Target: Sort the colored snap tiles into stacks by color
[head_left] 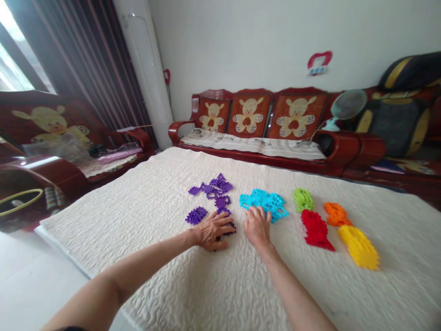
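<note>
Quilted cover (148, 197) lies bare between left edge (106, 187) and purple pieces (221, 202).

The cream quilted cover (144, 197) bears scattered purple pieces (222, 202) beside a small purple pile (196, 215), with a blue heap (263, 200) to their right; farther right, a green cluster (303, 199), red cluster (315, 229), orange cluster (336, 214) and yellow cluster (360, 248) lie close together.
</note>
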Tool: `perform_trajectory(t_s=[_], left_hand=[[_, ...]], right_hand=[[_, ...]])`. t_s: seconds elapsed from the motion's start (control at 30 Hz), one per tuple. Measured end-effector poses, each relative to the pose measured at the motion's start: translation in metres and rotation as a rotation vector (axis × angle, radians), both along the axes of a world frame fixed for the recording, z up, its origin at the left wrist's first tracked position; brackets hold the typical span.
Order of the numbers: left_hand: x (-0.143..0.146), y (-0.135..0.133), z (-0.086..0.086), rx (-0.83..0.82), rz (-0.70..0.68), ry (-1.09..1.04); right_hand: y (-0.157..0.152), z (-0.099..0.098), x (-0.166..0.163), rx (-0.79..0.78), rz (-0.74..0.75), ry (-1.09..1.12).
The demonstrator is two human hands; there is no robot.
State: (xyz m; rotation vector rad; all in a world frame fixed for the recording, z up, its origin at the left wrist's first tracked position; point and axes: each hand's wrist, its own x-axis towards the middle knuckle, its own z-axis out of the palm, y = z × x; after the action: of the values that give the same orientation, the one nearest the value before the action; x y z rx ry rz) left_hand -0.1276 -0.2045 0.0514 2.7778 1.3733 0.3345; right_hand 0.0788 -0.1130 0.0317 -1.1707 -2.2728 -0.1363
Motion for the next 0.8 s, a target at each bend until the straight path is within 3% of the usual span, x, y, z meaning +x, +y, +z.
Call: perform_trajectory(t_s=[0.27, 0.37, 0.47, 0.53, 0.67, 0.8], left_hand=[[-0.017, 0.047, -0.004, 0.043, 0.103, 0.051], [-0.029, 0.063, 0.001, 0.079, 0.233, 0.034], [-0.034, 0.059, 0.009, 0.136, 0.347, -0.059], [-0.033, 0.044, 0.012, 0.139, 0.288, -0.111], [-0.027, 0.002, 0.007, 0.060, 0.013, -0.064], [-0.025, -0.011, -0.006, 0.030, -0.031, 0.007]], right_hand=[[0.000, -0.003, 0.002, -0.017, -0.010, 0.014], [0.001, -0.005, 0.002, -0.007, -0.009, 0.022], [0.002, -0.007, 0.001, 0.003, -0.010, 0.028], [0.002, -0.007, 0.001, 0.008, -0.016, 0.028], [0.002, -0.008, 0.000, 0.014, -0.027, 0.021], [0.002, -0.010, 0.000, 0.033, -0.018, 0.024]])
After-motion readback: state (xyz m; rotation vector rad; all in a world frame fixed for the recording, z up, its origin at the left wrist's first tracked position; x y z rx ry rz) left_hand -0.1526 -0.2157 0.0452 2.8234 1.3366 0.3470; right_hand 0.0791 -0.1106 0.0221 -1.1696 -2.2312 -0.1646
